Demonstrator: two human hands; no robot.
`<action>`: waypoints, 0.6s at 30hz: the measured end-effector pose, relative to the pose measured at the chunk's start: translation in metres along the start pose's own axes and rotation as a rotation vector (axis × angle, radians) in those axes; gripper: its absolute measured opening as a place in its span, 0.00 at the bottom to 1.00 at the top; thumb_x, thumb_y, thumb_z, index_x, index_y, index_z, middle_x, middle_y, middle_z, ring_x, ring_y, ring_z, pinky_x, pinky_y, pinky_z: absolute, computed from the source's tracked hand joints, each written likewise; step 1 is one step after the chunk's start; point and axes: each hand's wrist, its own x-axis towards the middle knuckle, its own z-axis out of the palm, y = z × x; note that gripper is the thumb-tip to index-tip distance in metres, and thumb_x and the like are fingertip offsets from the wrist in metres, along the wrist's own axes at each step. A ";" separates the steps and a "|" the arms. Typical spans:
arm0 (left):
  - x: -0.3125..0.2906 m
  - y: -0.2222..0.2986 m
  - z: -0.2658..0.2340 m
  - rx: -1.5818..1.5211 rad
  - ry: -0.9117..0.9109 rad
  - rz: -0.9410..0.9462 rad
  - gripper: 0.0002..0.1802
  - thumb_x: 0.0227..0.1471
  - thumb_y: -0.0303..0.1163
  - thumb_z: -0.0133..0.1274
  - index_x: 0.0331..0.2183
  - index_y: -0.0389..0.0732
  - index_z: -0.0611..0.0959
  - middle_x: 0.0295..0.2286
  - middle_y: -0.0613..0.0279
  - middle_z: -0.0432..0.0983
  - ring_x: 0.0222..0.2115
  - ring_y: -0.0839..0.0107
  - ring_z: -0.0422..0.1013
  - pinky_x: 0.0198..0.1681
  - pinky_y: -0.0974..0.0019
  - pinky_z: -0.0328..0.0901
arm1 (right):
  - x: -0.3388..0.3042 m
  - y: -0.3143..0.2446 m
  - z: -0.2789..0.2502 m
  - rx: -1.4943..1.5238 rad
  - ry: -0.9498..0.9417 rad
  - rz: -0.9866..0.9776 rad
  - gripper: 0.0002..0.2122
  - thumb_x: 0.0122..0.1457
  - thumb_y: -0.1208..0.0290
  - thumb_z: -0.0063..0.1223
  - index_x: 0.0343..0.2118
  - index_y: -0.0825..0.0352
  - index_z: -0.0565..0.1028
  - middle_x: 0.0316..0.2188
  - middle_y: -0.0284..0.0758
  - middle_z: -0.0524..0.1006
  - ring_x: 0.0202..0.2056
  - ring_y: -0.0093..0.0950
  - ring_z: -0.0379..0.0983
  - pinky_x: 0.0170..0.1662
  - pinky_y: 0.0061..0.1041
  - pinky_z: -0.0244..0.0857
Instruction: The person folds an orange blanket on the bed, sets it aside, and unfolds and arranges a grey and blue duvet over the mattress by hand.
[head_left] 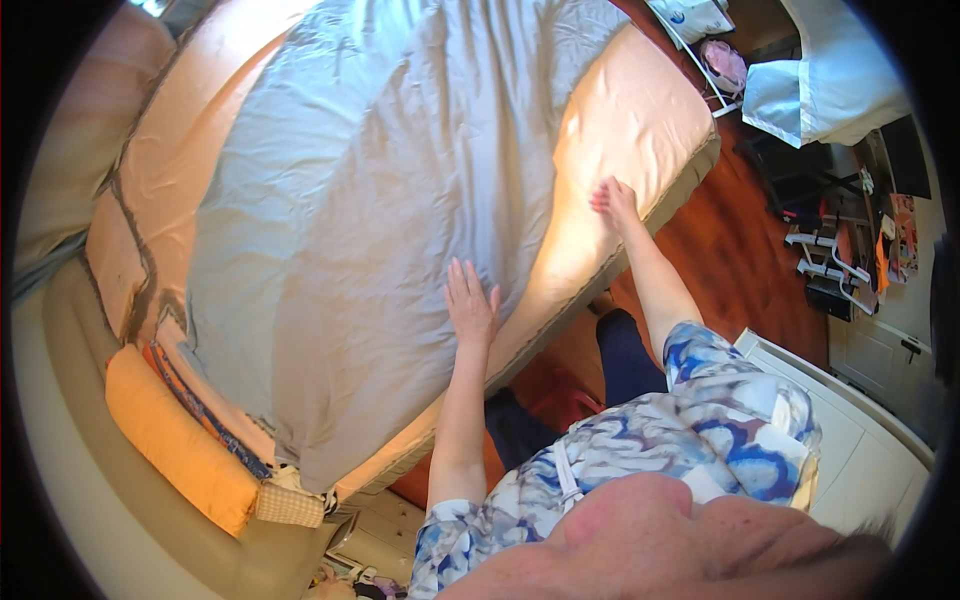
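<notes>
A grey cover (400, 210) lies spread across the bed, its left part paler and bluish. My left hand (472, 308) is flat on or just over the grey fabric near its right edge, fingers spread and holding nothing. Farther out and to the right, my right hand (614, 203) is above the peach fitted sheet (640, 110), beside the mattress edge. Its fingers are loosely bent and a little blurred, with no cloth seen in them. Wrinkles run lengthwise through the cover. Whether the right hand touches the sheet I cannot tell.
An orange bolster (175, 440) leans by the headboard at left, next to a beige checked cloth (290, 504). A white cabinet (860, 440) stands right of me. Reddish wooden floor (700, 260) runs along the bed. White fabric (830, 90) hangs at the upper right.
</notes>
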 end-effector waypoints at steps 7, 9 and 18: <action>0.136 0.060 0.151 0.217 0.208 -0.327 0.41 0.47 0.48 0.49 0.56 0.35 0.56 0.57 0.45 0.47 0.59 0.53 0.45 0.58 0.49 0.43 | 0.165 -0.077 0.004 0.023 -0.225 0.013 0.21 0.59 0.54 0.41 0.34 0.74 0.68 0.26 0.43 0.73 0.27 0.32 0.75 0.30 0.28 0.72; 0.151 0.056 0.181 0.282 0.179 -0.441 0.42 0.46 0.49 0.49 0.56 0.35 0.56 0.58 0.45 0.46 0.59 0.53 0.44 0.58 0.49 0.41 | 0.223 -0.096 -0.008 0.032 -0.267 0.028 0.23 0.59 0.52 0.41 0.35 0.74 0.67 0.28 0.45 0.74 0.28 0.34 0.75 0.31 0.29 0.72; 0.191 0.049 0.243 0.220 0.253 -0.311 0.45 0.43 0.47 0.46 0.58 0.36 0.50 0.58 0.45 0.43 0.60 0.51 0.39 0.59 0.48 0.34 | 0.387 -0.163 0.067 0.249 -0.098 -0.169 0.19 0.51 0.66 0.54 0.41 0.74 0.68 0.33 0.47 0.73 0.34 0.37 0.72 0.37 0.35 0.68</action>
